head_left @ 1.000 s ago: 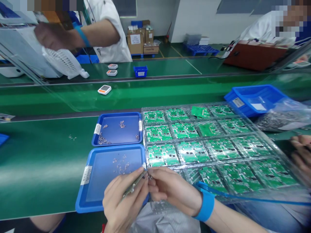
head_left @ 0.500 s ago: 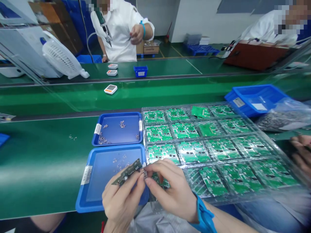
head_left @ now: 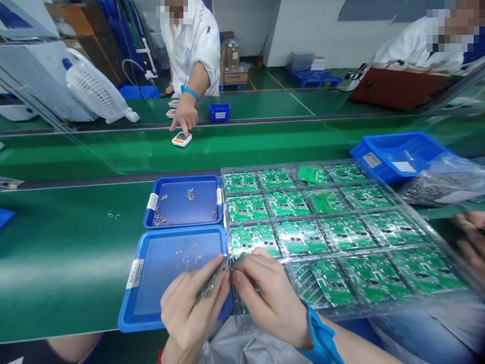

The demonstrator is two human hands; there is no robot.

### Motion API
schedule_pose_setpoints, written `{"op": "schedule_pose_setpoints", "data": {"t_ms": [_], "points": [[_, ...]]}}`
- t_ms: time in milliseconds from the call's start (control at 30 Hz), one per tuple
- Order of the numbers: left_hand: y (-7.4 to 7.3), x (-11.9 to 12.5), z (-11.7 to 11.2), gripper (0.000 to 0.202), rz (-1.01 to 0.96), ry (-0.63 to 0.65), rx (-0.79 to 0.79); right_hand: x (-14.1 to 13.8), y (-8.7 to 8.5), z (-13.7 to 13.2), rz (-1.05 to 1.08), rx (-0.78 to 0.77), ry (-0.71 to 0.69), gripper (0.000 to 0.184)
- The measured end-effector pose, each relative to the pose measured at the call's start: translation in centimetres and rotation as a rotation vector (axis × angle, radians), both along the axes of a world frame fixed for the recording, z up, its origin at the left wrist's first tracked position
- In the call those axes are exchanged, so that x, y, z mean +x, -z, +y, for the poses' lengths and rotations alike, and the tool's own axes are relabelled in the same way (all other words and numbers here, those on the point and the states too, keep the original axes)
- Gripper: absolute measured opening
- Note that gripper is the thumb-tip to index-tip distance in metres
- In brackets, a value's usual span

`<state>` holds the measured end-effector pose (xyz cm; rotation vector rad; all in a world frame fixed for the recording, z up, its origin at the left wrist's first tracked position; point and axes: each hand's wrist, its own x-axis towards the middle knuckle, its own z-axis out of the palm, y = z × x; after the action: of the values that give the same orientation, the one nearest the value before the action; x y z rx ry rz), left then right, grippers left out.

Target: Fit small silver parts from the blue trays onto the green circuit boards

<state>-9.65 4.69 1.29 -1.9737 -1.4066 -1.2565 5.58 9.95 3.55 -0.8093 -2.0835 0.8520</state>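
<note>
My left hand [head_left: 195, 301] is closed on a circuit board [head_left: 212, 281], tilted nearly edge-on above the near blue tray [head_left: 151, 303]. Close against the board's right end, my right hand [head_left: 263, 290] pinches with thumb and fingers; what lies between them is too small and hidden to make out. A blue strap circles my right wrist. Small metal parts [head_left: 188, 255] lie scattered in the near tray. The far blue tray [head_left: 185, 194] holds several little heaps of similar parts. Beside my right hand, a clear compartment tray [head_left: 428, 227] carries rows of green circuit boards [head_left: 356, 232].
Behind the trays, a co-worker's hand [head_left: 185, 114] touches a small white device [head_left: 182, 139] on the green strip. A blue bin [head_left: 401, 151] and a plastic bag of parts [head_left: 443, 182] stand right. Another person's hand [head_left: 470, 232] is at the right edge. A white fan [head_left: 96, 86] stands left.
My left hand has turned the circuit board more edge-on, and my right fingers have closed in at its end. The co-worker opposite has reached forward, and the white device has shifted slightly right.
</note>
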Motion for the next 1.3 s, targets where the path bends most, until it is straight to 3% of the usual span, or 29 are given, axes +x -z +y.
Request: {"op": "schedule_pose_setpoints", "data": {"t_ms": [67,200,300,433,533,633,733,900,1067,1300], "points": [[-0.1,0.1,0.0,0.012,0.002,0.019,0.001,0.1,-0.2,0.1,0.017,-0.208,-0.029,0.03],[0.0,0.2,-0.2,0.014,-0.006,0.053,-0.004,0.2,-0.8,0.8,0.114,-0.788,-0.123,0.033],[0.0,-0.5,0.2,0.013,0.026,0.027,-0.01,0.4,-1.1,1.5,0.143,-0.983,-0.161,0.031],[-0.8,-4.1,2.9,0.012,0.261,-0.098,0.057,1.1,-1.4,2.1,0.152,-0.952,-0.132,0.033],[-1.1,-7.5,6.4,0.002,0.461,-0.245,-0.049,1.6,-1.3,2.4,0.192,-0.909,-0.109,0.034],[-0.3,-9.6,9.7,0.019,0.573,-0.283,-0.219,2.0,-1.2,2.5,0.242,-0.907,-0.089,0.033],[1.2,-10.1,11.6,0.026,0.604,-0.248,-0.33,2.2,-1.1,2.5,0.239,-0.884,-0.087,0.034],[2.5,-9.6,11.7,0.028,0.574,-0.219,-0.456,2.5,-0.9,2.5,0.24,-0.848,-0.083,0.033],[2.5,-9.5,11.4,0.029,0.495,-0.202,-0.51,2.5,-0.3,2.6,0.264,-0.868,-0.076,0.03],[1.9,-9.2,10.7,0.026,0.355,-0.227,-0.439,2.6,0.0,2.8,0.27,-0.816,-0.087,0.032]]}}
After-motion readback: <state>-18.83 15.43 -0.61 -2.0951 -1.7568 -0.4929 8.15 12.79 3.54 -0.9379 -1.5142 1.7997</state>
